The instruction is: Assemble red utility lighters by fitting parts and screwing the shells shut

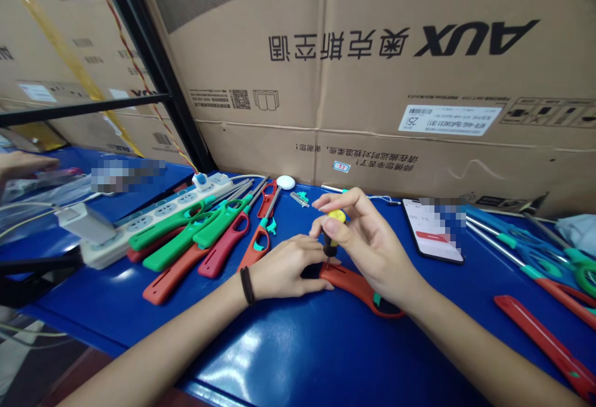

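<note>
My right hand [367, 245] grips a small screwdriver [331, 242] with a yellow and black handle, fingers closed round its top. It stands nearly upright, its thin shaft meeting the end of an orange gas lighter [347, 280] that lies on the blue table. My left hand [291, 267], with a dark band at the wrist, pinches that same end between thumb and fingers. The lighter's trigger end, with a bit of green, lies below my right hand. Left of my hands lie several long-necked lighters [209, 227] in green, red and orange.
A power strip [158, 214] with a white plug [86, 224] is on the left. At the right are a phone [431, 230], a red-orange casing piece [535, 332] and more lighters [535, 270]. Large cardboard boxes [372, 84] stand behind. Another person's hand [25, 164] shows at far left.
</note>
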A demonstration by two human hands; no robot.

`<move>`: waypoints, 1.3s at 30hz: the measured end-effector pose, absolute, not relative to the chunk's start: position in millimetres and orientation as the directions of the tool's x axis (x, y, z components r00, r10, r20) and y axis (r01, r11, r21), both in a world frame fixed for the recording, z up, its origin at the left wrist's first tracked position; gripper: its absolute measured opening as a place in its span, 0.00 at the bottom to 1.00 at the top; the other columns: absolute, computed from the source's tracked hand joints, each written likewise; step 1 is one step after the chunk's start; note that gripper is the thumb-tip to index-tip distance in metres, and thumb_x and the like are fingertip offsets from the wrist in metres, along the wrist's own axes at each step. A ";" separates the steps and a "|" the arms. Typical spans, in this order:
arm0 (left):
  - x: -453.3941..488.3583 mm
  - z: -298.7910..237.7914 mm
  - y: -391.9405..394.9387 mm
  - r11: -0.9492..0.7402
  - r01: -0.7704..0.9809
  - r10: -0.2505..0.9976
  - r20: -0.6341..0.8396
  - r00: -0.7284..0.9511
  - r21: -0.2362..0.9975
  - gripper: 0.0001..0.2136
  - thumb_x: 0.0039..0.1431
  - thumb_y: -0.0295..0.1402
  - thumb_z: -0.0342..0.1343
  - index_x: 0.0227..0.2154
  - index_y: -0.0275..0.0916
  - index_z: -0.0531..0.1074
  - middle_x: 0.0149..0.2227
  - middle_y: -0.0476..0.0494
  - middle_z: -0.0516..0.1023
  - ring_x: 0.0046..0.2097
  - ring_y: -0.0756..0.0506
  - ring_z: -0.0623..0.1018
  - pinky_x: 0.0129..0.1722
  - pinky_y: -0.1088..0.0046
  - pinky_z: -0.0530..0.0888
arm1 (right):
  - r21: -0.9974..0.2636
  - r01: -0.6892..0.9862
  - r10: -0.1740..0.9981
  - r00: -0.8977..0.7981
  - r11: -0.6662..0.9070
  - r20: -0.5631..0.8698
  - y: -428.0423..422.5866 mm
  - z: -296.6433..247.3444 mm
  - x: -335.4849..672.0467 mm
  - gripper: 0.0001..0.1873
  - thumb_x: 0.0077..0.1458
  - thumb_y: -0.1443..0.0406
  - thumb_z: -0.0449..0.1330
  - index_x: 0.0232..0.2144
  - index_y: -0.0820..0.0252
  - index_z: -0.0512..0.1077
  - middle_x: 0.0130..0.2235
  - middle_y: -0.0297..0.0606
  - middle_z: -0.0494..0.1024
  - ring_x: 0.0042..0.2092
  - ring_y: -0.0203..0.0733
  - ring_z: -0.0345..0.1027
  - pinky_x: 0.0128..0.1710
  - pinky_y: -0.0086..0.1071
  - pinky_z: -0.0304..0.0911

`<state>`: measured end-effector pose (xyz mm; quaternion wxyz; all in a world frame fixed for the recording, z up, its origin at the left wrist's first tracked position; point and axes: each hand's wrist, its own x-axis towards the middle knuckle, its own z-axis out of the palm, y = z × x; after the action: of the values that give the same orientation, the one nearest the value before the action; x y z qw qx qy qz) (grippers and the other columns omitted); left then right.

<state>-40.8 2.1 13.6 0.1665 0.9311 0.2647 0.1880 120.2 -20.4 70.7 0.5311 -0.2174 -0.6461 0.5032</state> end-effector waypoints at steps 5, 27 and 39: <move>-40.6 14.4 2.6 -0.813 0.409 0.542 0.281 0.792 0.416 0.14 0.58 0.40 0.57 0.43 0.37 0.73 0.40 0.42 0.78 0.45 0.43 0.75 0.49 0.67 0.67 | -0.900 -0.250 0.839 -0.338 0.357 0.427 -24.3 68.6 120.6 0.08 0.60 0.57 0.54 0.33 0.53 0.64 0.31 0.30 0.63 0.32 0.35 0.60 0.34 0.31 0.60; -40.0 15.9 2.1 -0.804 0.411 0.554 0.288 0.781 0.431 0.13 0.56 0.39 0.59 0.40 0.36 0.72 0.39 0.42 0.77 0.42 0.43 0.75 0.46 0.67 0.70 | -0.044 0.757 0.534 -0.418 0.652 0.735 -29.1 99.1 135.7 0.21 0.59 0.58 0.51 0.16 0.57 0.62 0.18 0.34 0.65 0.23 0.36 0.56 0.23 0.33 0.43; -41.0 13.8 1.8 -0.799 0.448 0.568 0.259 0.781 0.402 0.16 0.57 0.41 0.58 0.45 0.38 0.73 0.42 0.41 0.77 0.45 0.43 0.75 0.47 0.68 0.69 | -0.807 0.107 0.720 -0.530 0.581 0.447 -15.9 83.8 139.8 0.16 0.66 0.60 0.40 0.31 0.56 0.63 0.29 0.31 0.67 0.30 0.33 0.63 0.32 0.29 0.62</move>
<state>-41.0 1.8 13.8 0.1615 0.9297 0.2732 0.1867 139.8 -15.9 83.8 0.4077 -0.2618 -0.7900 0.3757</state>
